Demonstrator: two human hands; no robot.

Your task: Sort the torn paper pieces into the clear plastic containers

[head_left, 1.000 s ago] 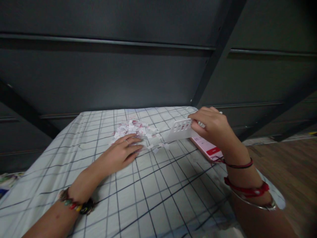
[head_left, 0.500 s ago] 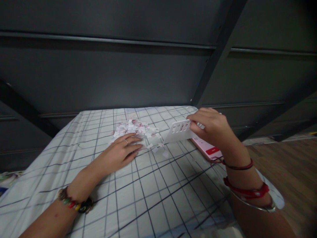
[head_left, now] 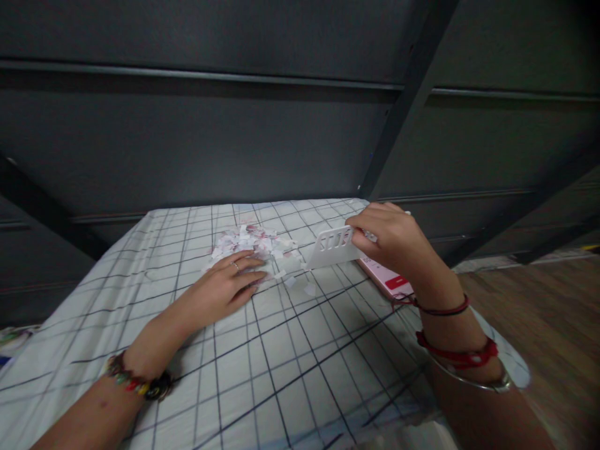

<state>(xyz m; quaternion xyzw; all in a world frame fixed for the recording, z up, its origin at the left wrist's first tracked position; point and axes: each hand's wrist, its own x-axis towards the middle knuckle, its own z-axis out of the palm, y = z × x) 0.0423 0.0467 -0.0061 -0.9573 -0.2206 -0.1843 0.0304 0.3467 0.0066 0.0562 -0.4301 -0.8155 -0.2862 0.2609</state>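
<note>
Paper scraps [head_left: 244,240]: a loose, low heap, white with reddish marks, on the far middle of the table [head_left: 281,375]; a few stray pieces lie apart on the near right side. Table dressed in a white covering with a dark grid.

Left hand [head_left: 222,290]: palm down at the near side of the heap, fingers extended and moderately spread, touching its border; whether any scrap is pinned beneath, cannot tell.

Right hand [head_left: 391,234]: fingers closed on the upper right part of a white slotted plate [head_left: 328,255], which stands tilted on edge just right of the scraps.

Phone [head_left: 382,278]: pink screen, red button, lying below the right hand.

Hazards, as judged: the scraps look light, so a brisk stroke could scatter them; pieces might slip under the plate if its lower edge lifts, or stick to the left fingers. A low right wrist could nudge the phone.

Containers: none identifiable; the scraps lie loose. A pale object [head_left: 429,437], cut off at the bottom edge, is too indistinct to classify, contents unknown.
</note>
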